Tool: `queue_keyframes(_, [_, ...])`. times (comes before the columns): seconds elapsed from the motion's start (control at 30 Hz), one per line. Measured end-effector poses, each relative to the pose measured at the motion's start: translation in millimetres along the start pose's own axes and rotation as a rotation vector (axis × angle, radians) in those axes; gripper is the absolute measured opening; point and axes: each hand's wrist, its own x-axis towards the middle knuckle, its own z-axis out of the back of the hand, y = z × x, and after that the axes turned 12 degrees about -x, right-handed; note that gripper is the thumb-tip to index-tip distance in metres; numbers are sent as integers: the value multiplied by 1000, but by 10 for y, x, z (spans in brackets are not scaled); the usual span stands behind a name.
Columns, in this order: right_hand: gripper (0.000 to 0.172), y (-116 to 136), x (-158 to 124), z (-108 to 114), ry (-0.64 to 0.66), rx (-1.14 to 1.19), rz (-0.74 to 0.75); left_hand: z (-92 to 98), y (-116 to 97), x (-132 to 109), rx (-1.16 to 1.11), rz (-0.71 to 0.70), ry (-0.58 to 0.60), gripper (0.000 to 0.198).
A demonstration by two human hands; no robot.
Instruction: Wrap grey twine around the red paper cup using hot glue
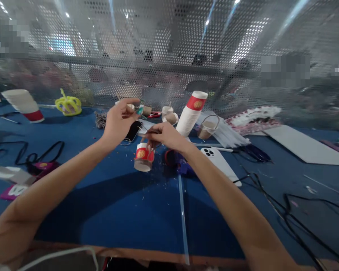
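Observation:
Both of my arms reach out over a blue table (115,210). My left hand (118,120) is raised with its fingers curled and thumb and forefinger pinched; what it holds is too small to make out. My right hand (165,136) is closed around a thin stick-like tool, its tip pointing left. Just under it hangs a small paper cup (143,157) with a red band and gold emblem, tilted, its base towards me. It appears attached to what my right hand holds.
A tilted stack of paper cups (190,113), a small cup with a handle (207,128), a white phone (219,162) and a dark phone (133,131) lie nearby. Another cup stack (24,104) and a yellow crown shape (68,105) sit far left. Black cables (288,210) trail right. A perforated screen stands behind.

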Motion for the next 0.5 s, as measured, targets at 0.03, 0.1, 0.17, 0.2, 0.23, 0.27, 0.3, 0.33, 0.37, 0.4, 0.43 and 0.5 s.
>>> queue_keyframes(0.03, [33,-9,-17,65,0,-3,-7,16,23,27,-29,-10,-37,29])
queue_keyframes(0.1, [36,-37,-46,207,-36,-12,-25,44,51,75,-100,5,-40,28])
queue_keyframes(0.17, [39,-82,-65,357,-97,-31,-49,69,63,106,-152,93,1,33])
queue_keyframes(0.2, [40,-109,-73,433,-127,-53,-64,81,67,115,-160,142,30,36])
queue_keyframes(0.23, [41,-137,-83,507,-161,-83,-78,92,74,121,-154,176,85,39])
queue_keyframes(0.27, [40,-164,-95,578,-197,-129,-94,101,83,123,-130,201,146,39])
queue_keyframes(0.3, [40,-188,-110,644,-243,-173,-103,108,97,124,-79,226,233,37])
queue_keyframes(0.33, [39,-207,-127,704,-286,-204,-109,111,116,124,-25,254,319,34])
queue_keyframes(0.37, [39,-220,-145,757,-329,-225,-113,113,140,125,24,278,383,31])
queue_keyframes(0.4, [40,-226,-162,802,-369,-244,-114,114,168,128,105,294,447,28])
queue_keyframes(0.43, [40,-226,-179,840,-401,-270,-116,115,198,131,235,297,513,26])
queue_keyframes(0.5, [41,-213,-206,897,-445,-349,-110,125,260,144,479,257,560,26])
